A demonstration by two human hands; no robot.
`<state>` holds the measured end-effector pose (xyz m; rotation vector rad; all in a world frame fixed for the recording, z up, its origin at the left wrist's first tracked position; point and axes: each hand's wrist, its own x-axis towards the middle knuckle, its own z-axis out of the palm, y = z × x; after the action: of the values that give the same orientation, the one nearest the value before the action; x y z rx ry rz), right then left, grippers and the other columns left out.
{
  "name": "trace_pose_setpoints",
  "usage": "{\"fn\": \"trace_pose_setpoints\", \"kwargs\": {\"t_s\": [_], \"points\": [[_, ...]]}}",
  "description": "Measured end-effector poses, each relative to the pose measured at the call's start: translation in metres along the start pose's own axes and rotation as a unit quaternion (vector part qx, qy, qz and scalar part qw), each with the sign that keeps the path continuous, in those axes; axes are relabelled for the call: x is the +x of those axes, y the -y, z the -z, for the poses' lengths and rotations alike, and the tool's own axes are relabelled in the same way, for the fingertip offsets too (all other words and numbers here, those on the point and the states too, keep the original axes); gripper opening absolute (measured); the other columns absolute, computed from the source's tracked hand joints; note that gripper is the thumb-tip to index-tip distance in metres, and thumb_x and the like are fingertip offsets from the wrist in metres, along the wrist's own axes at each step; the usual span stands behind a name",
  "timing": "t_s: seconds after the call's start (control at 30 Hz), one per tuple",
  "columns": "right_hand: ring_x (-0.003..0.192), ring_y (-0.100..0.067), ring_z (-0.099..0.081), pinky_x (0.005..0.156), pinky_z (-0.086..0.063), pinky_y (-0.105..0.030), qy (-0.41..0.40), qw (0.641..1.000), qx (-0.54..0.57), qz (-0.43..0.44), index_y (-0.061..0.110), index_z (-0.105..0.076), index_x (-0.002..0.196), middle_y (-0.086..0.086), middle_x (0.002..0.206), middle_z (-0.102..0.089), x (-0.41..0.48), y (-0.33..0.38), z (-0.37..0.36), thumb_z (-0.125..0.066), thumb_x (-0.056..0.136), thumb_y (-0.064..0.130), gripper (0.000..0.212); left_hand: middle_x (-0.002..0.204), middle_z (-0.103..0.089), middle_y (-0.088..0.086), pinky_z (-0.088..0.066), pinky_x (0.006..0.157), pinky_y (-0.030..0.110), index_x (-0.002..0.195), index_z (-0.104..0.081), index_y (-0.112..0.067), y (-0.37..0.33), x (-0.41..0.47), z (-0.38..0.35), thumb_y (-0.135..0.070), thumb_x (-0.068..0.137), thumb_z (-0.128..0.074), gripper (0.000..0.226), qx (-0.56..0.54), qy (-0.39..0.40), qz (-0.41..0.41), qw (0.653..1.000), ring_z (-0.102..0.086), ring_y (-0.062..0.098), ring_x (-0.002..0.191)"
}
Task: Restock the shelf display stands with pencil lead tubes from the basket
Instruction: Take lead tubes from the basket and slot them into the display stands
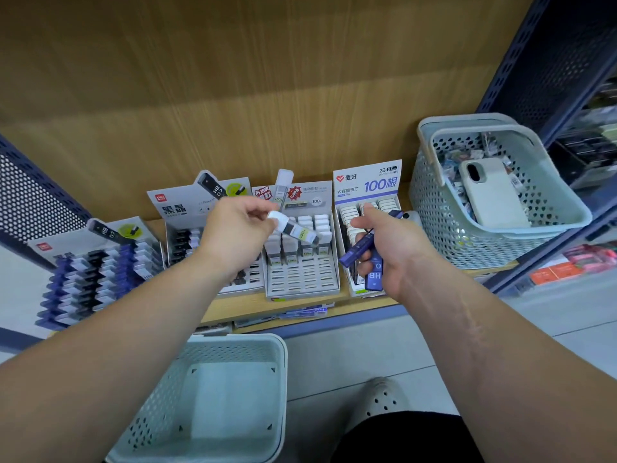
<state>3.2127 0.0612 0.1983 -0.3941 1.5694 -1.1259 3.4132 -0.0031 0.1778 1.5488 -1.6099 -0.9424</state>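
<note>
Nearest, a pale green basket [240, 339] sits on the floor. Above it, the left hand [233, 235] has its grip pinched on a white-capped lead tube [295, 231], held over the middle display stand [302, 279]. The right hand [390, 252] has its grip curled round purple tubes [359, 250], perhaps two, before the right display stand [367, 182]. Farther right on the shelf [300, 305], a second basket [444, 208] holds a phone [494, 195].

Phone [490, 192] in basket [434, 208], R of stands [302, 282].
</note>
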Motion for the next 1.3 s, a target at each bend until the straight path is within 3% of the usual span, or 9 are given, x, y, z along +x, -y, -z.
{"fn": "trace_pose_setpoints", "kwargs": {"t_s": [0.13, 0.2, 0.3, 0.47, 0.73, 0.9, 1.03, 1.2, 1.3], "points": [[0.050, -0.017, -0.039, 0.049, -0.033, -0.029, -0.016, 1.000, 0.009, 0.014, 0.014, -0.052, 0.082, -0.012, 0.078, -0.056, -0.006, 0.004, 0.005, -0.056, 0.105, 0.032, 0.030, 0.093, -0.068, -0.001, -0.050, 0.080, 0.029, 0.101, -0.077, -0.018, 0.010, 0.008, -0.016, -0.008, 0.088, -0.070, 0.018, 0.204, 0.065, -0.162, 0.963, -0.061, 0.015, 0.084], [0.049, -0.017, -0.039, 0.049, -0.033, -0.029, -0.014, 1.000, 0.015, 0.010, 0.013, -0.054, 0.082, -0.010, 0.075, -0.055, -0.005, 0.005, 0.007, -0.056, 0.105, 0.032, 0.030, 0.097, -0.068, 0.004, -0.051, 0.083, 0.034, 0.104, -0.076, -0.013, 0.015, 0.013, -0.024, -0.008, 0.088, -0.070, 0.018, 0.258, 0.086, -0.210, 0.939, -0.061, 0.021, 0.089], [0.045, -0.014, -0.040, 0.044, -0.034, -0.027, -0.006, 1.000, 0.011, -0.001, 0.009, -0.065, 0.088, -0.007, 0.069, -0.054, 0.000, 0.003, 0.009, -0.056, 0.104, 0.036, 0.032, 0.089, -0.065, 0.002, -0.051, 0.076, 0.035, 0.091, -0.072, -0.011, 0.023, 0.023, -0.034, -0.009, 0.088, -0.069, 0.005, 0.311, 0.107, -0.244, 0.912, -0.061, 0.024, 0.085], [0.044, -0.014, -0.041, 0.042, -0.035, -0.026, -0.005, 1.000, 0.018, -0.005, 0.008, -0.069, 0.091, -0.006, 0.068, -0.053, 0.006, 0.004, 0.014, -0.057, 0.103, 0.038, 0.035, 0.084, -0.064, 0.007, -0.051, 0.070, 0.038, 0.079, -0.065, -0.009, 0.030, 0.031, -0.047, -0.006, 0.087, -0.066, 0.009, 0.361, 0.148, -0.251, 0.886, -0.060, 0.030, 0.081], [0.041, -0.014, -0.040, 0.042, -0.034, -0.026, -0.001, 1.000, 0.027, 0.003, 0.008, -0.066, 0.088, -0.008, 0.065, -0.052, 0.009, 0.007, 0.013, -0.056, 0.104, 0.038, 0.036, 0.090, -0.064, 0.006, -0.053, 0.075, 0.043, 0.088, -0.073, -0.009, 0.029, 0.043, -0.052, -0.004, 0.088, -0.062, 0.012, 0.405, 0.186, -0.267, 0.854, -0.061, 0.028, 0.086], [0.043, -0.014, -0.042, 0.039, -0.036, -0.024, 0.004, 1.000, 0.019, 0.006, 0.008, -0.065, 0.091, -0.007, 0.061, -0.051, 0.007, 0.008, 0.014, -0.058, 0.103, 0.042, 0.037, 0.086, -0.057, 0.006, -0.051, 0.068, 0.041, 0.090, -0.076, -0.011, 0.037, 0.041, -0.054, -0.009, 0.091, -0.061, 0.016, 0.453, 0.184, -0.306, 0.817, -0.059, 0.032, 0.082], [0.043, -0.013, -0.042, 0.035, -0.034, -0.023, 0.017, 0.999, 0.026, 0.011, 0.008, -0.065, 0.090, -0.005, 0.058, -0.052, 0.004, 0.010, 0.014, -0.061, 0.100, 0.043, 0.037, 0.086, -0.056, 0.009, -0.049, 0.067, 0.040, 0.106, -0.076, -0.011, 0.040, 0.036, -0.052, -0.013, 0.091, -0.063, 0.020, 0.449, 0.171, -0.331, 0.812, -0.057, 0.035, 0.083], [0.043, -0.013, -0.043, 0.036, -0.033, -0.022, 0.023, 0.999, 0.013, 0.033, 0.009, -0.063, 0.084, -0.004, 0.055, -0.054, -0.002, 0.010, 0.008, -0.066, 0.098, 0.041, 0.035, 0.104, -0.042, 0.001, -0.045, 0.082, 0.039, 0.141, -0.052, -0.025, 0.037, 0.025, -0.054, -0.028, 0.099, -0.047, 0.043, 0.481, 0.225, -0.256, 0.808, -0.048, 0.030, 0.105], [0.045, -0.012, -0.047, 0.036, -0.035, -0.022, 0.040, 0.998, -0.010, 0.043, 0.011, -0.063, 0.083, -0.002, 0.052, -0.057, -0.005, 0.006, -0.001, -0.070, 0.095, 0.039, 0.031, 0.104, -0.045, -0.001, -0.047, 0.086, 0.040, 0.136, -0.057, -0.026, 0.031, 0.013, -0.043, -0.025, 0.100, -0.045, 0.038, 0.424, 0.212, -0.243, 0.847, -0.050, 0.028, 0.106]]}}
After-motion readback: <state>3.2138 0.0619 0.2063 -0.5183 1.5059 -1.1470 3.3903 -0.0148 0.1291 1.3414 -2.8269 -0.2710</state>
